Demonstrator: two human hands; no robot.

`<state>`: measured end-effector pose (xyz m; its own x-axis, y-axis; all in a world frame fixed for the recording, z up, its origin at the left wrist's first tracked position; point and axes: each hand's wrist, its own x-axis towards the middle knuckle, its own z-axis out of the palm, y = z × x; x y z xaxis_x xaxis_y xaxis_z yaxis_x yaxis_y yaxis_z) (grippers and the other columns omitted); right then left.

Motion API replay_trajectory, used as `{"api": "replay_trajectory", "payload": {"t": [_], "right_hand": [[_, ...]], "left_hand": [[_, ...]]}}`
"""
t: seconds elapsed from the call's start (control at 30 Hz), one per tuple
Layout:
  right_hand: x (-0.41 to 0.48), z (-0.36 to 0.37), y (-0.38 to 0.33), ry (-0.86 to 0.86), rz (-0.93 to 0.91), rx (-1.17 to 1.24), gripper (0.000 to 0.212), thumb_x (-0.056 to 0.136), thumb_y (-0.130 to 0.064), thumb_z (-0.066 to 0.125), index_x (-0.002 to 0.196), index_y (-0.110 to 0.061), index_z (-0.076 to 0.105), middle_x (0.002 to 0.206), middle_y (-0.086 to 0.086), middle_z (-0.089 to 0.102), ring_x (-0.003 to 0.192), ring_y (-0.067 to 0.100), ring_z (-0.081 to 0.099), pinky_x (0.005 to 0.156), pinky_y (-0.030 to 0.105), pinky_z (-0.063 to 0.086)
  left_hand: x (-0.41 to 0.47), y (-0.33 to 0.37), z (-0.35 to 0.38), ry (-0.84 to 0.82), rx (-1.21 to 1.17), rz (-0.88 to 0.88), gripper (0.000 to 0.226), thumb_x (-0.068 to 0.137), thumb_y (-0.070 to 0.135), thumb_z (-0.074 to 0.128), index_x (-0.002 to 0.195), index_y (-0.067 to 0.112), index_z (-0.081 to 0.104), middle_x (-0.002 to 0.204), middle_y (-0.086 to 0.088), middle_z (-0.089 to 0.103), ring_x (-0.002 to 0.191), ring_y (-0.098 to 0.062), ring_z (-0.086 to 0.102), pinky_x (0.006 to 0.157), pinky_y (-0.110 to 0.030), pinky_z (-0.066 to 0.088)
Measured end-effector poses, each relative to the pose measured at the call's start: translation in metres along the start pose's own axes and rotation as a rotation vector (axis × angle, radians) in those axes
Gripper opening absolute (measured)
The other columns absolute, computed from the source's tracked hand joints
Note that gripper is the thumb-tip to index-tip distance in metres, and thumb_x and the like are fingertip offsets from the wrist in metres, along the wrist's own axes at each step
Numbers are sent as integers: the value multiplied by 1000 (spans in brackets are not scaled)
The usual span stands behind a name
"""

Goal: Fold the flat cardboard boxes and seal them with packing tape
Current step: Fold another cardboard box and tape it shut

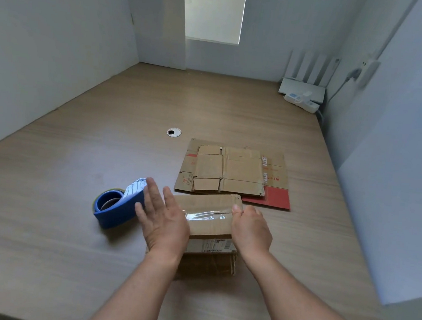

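Wooden desk [93, 264] boxed in by white partition walls [49, 43], with a bright window [215, 9] at the back. A router [303, 87] and power strip [303, 102] sit in the far right corner, and there's a round cable hole [173, 132] mid-desk. The flat boxes [229, 171] are stacked just beyond the folded box [210, 226]; I can read red "BTN" print on the bottom one. The folded box has clear tape [207, 215] across its top and a label [210, 245] too small to read. The blue tape dispenser [116, 207] lies to its left. My view shows the left hand [163, 222] flat at the box's left side, fingers straight and slightly apart. The right hand [250, 232] grips the right edge, thumb on top, fingertips hidden.
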<state>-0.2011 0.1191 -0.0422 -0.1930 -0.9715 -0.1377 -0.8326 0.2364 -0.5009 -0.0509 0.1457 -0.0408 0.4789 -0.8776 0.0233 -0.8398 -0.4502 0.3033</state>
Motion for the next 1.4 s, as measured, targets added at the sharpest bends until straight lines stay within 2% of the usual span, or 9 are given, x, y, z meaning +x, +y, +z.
{"api": "replay_trajectory", "payload": {"t": [0.1, 0.27, 0.53, 0.67, 0.93, 1.07, 1.23, 1.3, 1.4], "right_hand": [[2, -2, 0, -16, 0, -17, 44, 101, -42, 29, 116, -10, 55, 113, 6, 57, 101, 23, 53, 73, 31, 36], [1, -2, 1, -26, -2, 0, 43, 101, -43, 30, 116, -12, 56, 110, 4, 57, 97, 21, 52, 73, 31, 35], [-1, -5, 6, -23, -8, 7, 43, 101, -44, 30, 117, -13, 55, 111, 4, 57, 93, 19, 49, 73, 32, 38], [0, -5, 5, -16, -18, 5, 43, 101, -43, 30, 117, -11, 55, 110, 5, 57, 87, 17, 43, 72, 31, 35], [-2, 0, 5, -1, -29, 20, 45, 101, -45, 30, 116, -10, 54, 110, 6, 57, 94, 21, 50, 72, 32, 36], [-3, 2, 7, 27, -39, 24, 46, 100, -46, 29, 112, -10, 56, 105, 5, 57, 91, 20, 51, 73, 33, 40], [-8, 0, -8, -54, 50, -50, 83, 81, -78, 36, 127, -9, 46, 125, 9, 53, 109, 24, 51, 85, 37, 44], [-8, 1, -18, -103, 125, -110, 109, 64, -91, 40, 133, -6, 39, 133, 11, 47, 123, 28, 46, 91, 38, 43], [-6, 8, -21, -69, 138, -130, 106, 65, -88, 45, 130, -6, 40, 132, 12, 48, 123, 28, 46, 93, 40, 43]], "left_hand": [[4, -2, -3, 88, 60, 19, 51, 95, 29, 49, 140, 13, 33, 153, -16, 12, 138, -30, 17, 105, -41, 25], [4, -17, -9, 106, 123, -28, 40, 90, 57, 50, 99, 19, 57, 97, -2, 61, 93, -23, 52, 78, -37, 33], [-2, -28, 2, 220, -71, -40, 53, 85, 52, 58, 116, 8, 59, 130, -19, 50, 121, -38, 42, 96, -50, 29], [-19, -23, -2, 392, -293, 117, 53, 91, 40, 32, 117, 3, 60, 124, -18, 58, 114, -39, 51, 94, -52, 39], [-25, -18, 13, -135, -495, -88, 35, 100, 38, 28, 124, 18, 44, 118, -10, 57, 110, -28, 53, 93, -46, 46], [-6, -10, 3, -282, -414, -271, 66, 95, 61, 25, 126, 9, 51, 120, -12, 59, 111, -30, 55, 90, -38, 47], [0, 1, 4, -278, -187, -325, 102, 61, 94, 37, 118, 11, 56, 113, -8, 64, 104, -29, 60, 81, -37, 51], [-2, 7, 4, -247, -157, -362, 103, 61, 93, 40, 120, 9, 54, 117, -11, 63, 109, -31, 59, 81, -37, 48], [-3, 10, 6, -208, -150, -369, 92, 71, 87, 37, 118, 10, 55, 115, -11, 63, 107, -32, 59, 78, -36, 45]]}}
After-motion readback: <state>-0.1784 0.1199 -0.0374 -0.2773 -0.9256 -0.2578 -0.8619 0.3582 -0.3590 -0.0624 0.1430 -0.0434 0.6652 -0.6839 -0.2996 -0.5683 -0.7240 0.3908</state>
